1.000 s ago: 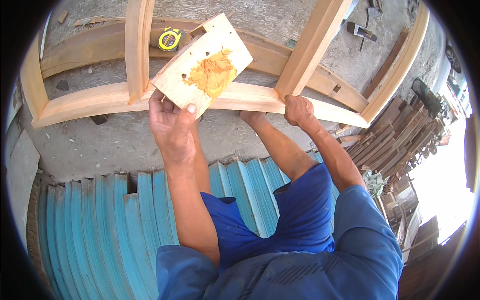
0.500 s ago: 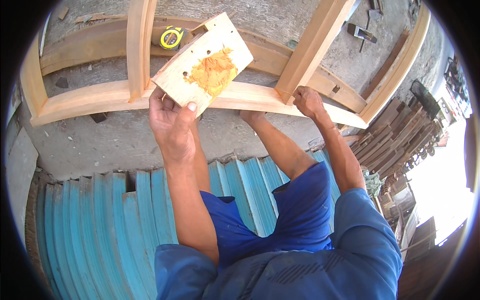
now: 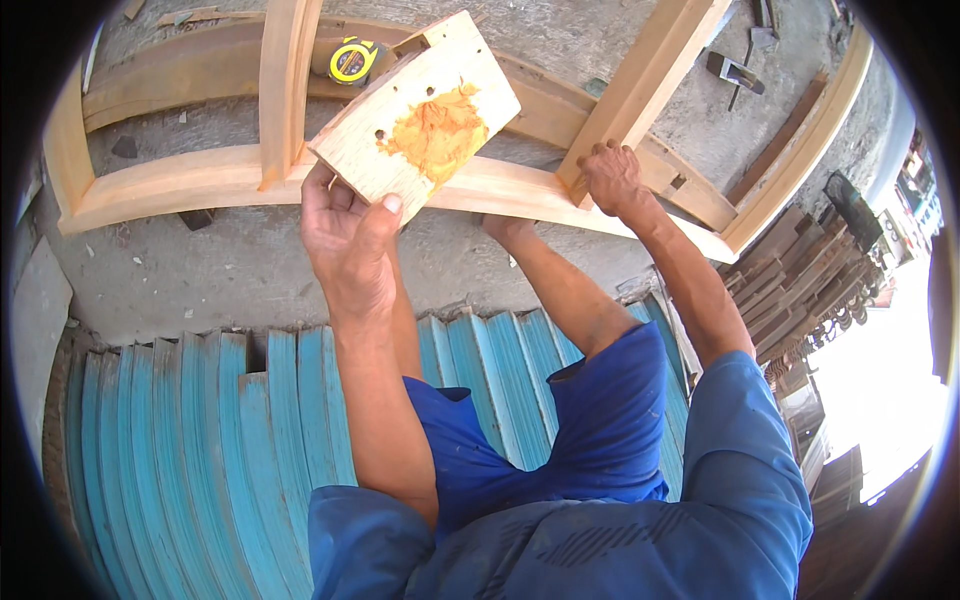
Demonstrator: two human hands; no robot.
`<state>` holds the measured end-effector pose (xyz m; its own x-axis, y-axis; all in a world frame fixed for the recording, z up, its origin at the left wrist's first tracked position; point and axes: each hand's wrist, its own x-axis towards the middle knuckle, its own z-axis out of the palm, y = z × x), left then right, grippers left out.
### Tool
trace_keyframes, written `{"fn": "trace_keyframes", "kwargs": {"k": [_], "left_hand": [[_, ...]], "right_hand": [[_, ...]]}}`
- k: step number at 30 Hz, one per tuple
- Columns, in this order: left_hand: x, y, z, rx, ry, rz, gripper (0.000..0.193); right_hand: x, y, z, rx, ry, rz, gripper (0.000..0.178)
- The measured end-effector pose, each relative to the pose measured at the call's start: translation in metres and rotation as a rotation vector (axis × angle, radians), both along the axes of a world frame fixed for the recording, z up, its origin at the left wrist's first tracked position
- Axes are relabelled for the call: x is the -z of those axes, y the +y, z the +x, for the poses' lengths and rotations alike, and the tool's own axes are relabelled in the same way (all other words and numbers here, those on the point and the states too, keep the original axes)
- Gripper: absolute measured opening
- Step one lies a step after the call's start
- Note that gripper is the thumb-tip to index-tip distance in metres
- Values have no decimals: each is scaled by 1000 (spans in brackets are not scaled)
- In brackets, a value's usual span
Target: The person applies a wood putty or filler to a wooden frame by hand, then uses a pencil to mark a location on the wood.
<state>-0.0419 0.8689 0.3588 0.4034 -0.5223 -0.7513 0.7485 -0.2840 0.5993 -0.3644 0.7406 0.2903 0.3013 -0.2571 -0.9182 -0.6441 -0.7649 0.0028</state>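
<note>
My left hand (image 3: 345, 235) grips the near edge of a pale wooden board (image 3: 470, 62), thumb on top and fingers beneath. Orange-yellow putty (image 3: 440, 132) is smeared across the board's face, which has several small dark holes. To the right, my right hand (image 3: 613, 180) is closed at the joint where a slanting wooden crosspiece (image 3: 650, 85) meets the curved rail (image 3: 195, 188) of a wooden frame. Its curled fingers hide whatever they hold. Similar orange filler marks the joint below the left crosspiece (image 3: 283, 90).
A yellow-and-black tape measure (image 3: 352, 62) rests just beyond the board. Farther right, a hand plane (image 3: 735, 73) lies on the concrete floor. Blue corrugated sheets (image 3: 210, 440) spread out at the near left. Stacked wooden pieces (image 3: 810, 275) stand at the right.
My right hand has moved slightly away from me along the joint and turned, knuckles higher. The left hand still holds the board, and the view has shifted a little.
</note>
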Motion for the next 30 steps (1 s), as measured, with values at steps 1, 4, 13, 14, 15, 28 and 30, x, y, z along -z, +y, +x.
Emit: {"fn": "trace_keyframes", "kwargs": {"k": [1,4,13,14,15,28,30], "left_hand": [[0,0,0,3,-1,1,75],[0,-1,-1,13,-2,-1,75],[-1,-1,-7,14,0,-3,74],[-1,-2,-7,17,3,-6,74],[0,-2,-7,20,7,-9,75],[0,-6,-7,108,-9,18,74],[9,-5,-7,159,10,-16,73]], "right_hand": [[0,-1,2,4,28,21,18],[7,4,-1,13,22,41,18],[34,1,-10,-12,-67,-10,14],[36,2,-10,9,-70,-37,13],[37,3,-12,4,-82,-46,13],[-43,-27,-9,480,-71,-165,20],[-76,-28,-21,764,-227,-241,21]]}}
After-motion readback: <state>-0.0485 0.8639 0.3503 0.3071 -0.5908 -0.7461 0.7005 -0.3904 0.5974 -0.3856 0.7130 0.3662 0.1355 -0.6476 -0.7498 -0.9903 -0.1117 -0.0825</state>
